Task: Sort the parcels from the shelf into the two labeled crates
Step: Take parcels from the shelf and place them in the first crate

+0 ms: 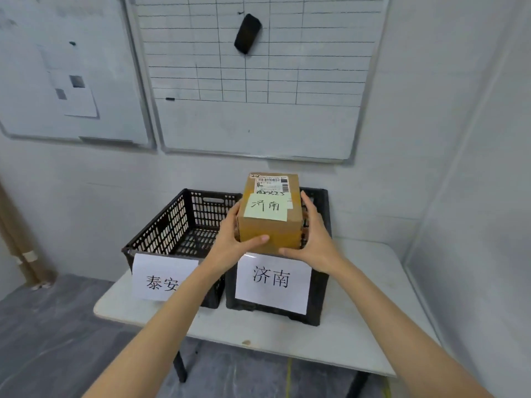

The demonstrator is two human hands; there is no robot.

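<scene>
Holding one parcel (270, 225) between them, the left hand (230, 242) and right hand (313, 239) press in from opposite sides. The parcel is a small brown cardboard box with squared edges and a matt surface. The left thumb (258, 239) lies across its near lower face, with the rest of that hand wrapped along the left side. The right fingers (309, 205) spread up the right side, and the right thumb is hooked under the near bottom edge, so both sets of fingers are clamped on the cardboard. On top of the parcel sit one pale green sticky note (265, 208) with handwritten characters and, behind it, one white printed shipping label (271, 182) with barcodes. The parcel is held in the air over the front of the right crate (320, 288), hiding most of its opening. Two crates stand side by side on the bench (367, 326), both of black plastic with perforated lattice walls. The left crate (172, 225) shows a handle slot in its far wall. Each crate carries one white paper sheet on its front: the left sheet (161, 278) is partly covered by the left forearm, and the right sheet (273, 282) bears the same characters as the sticky note. The bench top is smooth, pale grey, with rounded corners. Two whiteboards hang on the wall behind, the left whiteboard (57, 81) bearing paper sheets and the right whiteboard (258, 124) ruled into a grid and carrying one dark, rounded eraser (247, 33).
</scene>
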